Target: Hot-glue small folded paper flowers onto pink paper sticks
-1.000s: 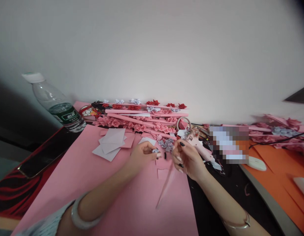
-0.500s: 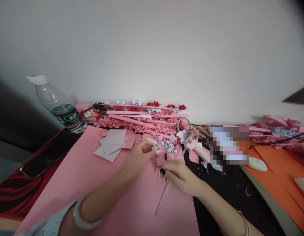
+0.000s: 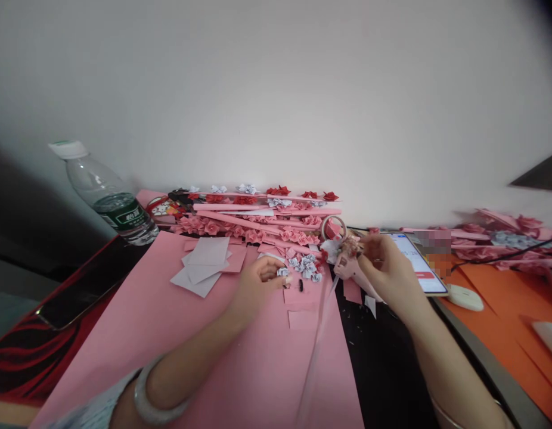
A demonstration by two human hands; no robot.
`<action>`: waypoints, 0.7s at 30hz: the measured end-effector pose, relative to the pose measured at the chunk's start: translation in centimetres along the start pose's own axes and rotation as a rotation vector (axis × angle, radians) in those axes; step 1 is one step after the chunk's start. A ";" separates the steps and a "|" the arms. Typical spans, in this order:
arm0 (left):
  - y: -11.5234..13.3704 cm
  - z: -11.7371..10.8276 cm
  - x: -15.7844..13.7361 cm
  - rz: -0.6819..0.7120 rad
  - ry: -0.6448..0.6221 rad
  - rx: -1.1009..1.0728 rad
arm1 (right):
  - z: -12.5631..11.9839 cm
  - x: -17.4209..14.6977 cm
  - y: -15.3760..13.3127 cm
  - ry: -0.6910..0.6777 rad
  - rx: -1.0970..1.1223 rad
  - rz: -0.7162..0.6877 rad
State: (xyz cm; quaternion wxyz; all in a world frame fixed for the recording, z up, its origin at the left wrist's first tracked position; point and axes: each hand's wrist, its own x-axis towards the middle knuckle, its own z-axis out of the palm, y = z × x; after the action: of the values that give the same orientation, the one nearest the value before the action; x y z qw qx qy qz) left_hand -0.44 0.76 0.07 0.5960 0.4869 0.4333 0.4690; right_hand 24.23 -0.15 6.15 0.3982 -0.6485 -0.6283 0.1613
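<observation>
Between the curled fingers and thumb of my left hand is a small white paper flower. My right hand is closed about the rear of a pink hot glue gun, covering part of it; the fingertips are partly hidden. From near the gun's nozzle, a thin, blurred translucent strip runs down over a large pink sheet. Several white paper flowers lie in a cluster right of my left hand. Near them are small pink paper pieces and a small black object.
White paper squares lie at left. Bundles of pink, red and white paper flowers line the wall, with a tape roll. A water bottle stands at left. Right are a phone, white mouse and orange paper.
My right hand has moved right and up from the middle of the pink sheet to the glue gun. The translucent strip now shows longer. My left hand stays with the flower.
</observation>
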 end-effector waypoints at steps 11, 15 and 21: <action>-0.1 0.0 0.0 -0.007 -0.010 0.021 | 0.2 -0.7 3.4 -0.250 -0.526 0.136; 0.0 0.0 -0.1 -0.005 -0.023 0.021 | -0.1 -0.1 3.7 -0.173 -0.605 0.105; 0.2 0.0 -0.3 -0.001 -0.022 0.060 | -0.7 0.5 4.6 -0.051 -0.516 0.054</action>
State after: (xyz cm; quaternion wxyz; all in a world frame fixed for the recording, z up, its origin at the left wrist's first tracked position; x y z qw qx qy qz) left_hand -0.49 0.50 0.31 0.5862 0.5094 0.4406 0.4503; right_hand 27.98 0.56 3.43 0.1991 -0.7411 -0.6408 0.0224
